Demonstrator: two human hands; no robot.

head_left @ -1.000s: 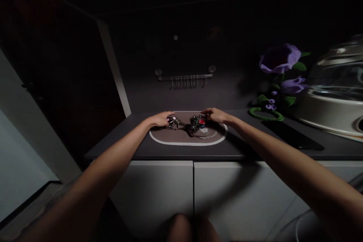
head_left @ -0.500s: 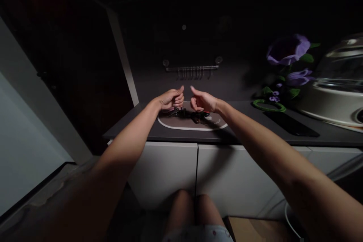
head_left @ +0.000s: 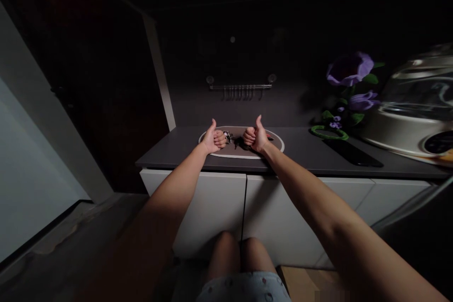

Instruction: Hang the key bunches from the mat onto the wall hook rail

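Left hand (head_left: 215, 140) and right hand (head_left: 255, 138) had been drawn farther apart since the earlier frame, thumbs raised. Both were curled narrow; nothing was seen held. Apparent keys (head_left: 228, 138) were left on the mat (head_left: 230, 155); handling was judged finished, nothing evidently remaining.

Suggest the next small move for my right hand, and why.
Probably ease the right hand aside: with thumb up and fingers curled, it seems to hold nothing, and it appears to block part of the dark item on the mat.
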